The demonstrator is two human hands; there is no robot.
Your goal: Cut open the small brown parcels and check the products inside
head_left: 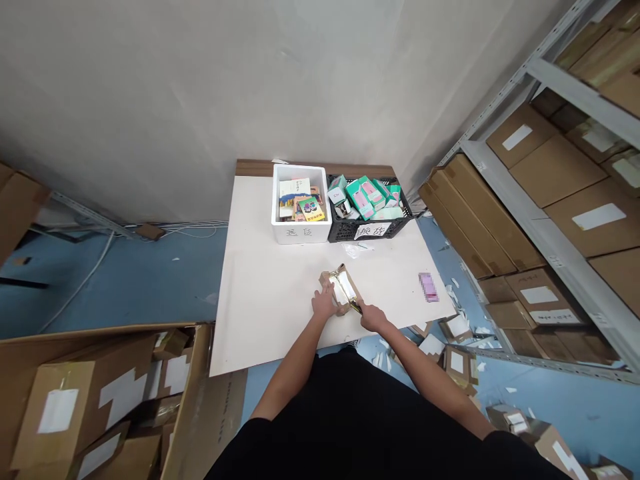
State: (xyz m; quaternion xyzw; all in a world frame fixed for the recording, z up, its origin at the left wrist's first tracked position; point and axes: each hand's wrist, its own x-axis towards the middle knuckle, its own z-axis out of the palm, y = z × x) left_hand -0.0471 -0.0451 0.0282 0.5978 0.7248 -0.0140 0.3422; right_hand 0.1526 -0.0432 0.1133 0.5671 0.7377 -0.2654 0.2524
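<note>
A small brown cardboard parcel (341,288) with a white label lies on the white table (270,293). My left hand (324,303) presses on its left side, fingers bent over the edge. My right hand (373,317) is closed round a thin yellowish tool (354,305) whose tip meets the parcel's near right edge. What kind of tool it is I cannot make out.
At the table's back stand a white foam box (302,232) of books and a black crate (373,230) of green packets. A small pink item (429,287) lies at the right. Shelves of cartons (555,173) line the right; parcels litter the floor and fill a big carton (90,400) at left.
</note>
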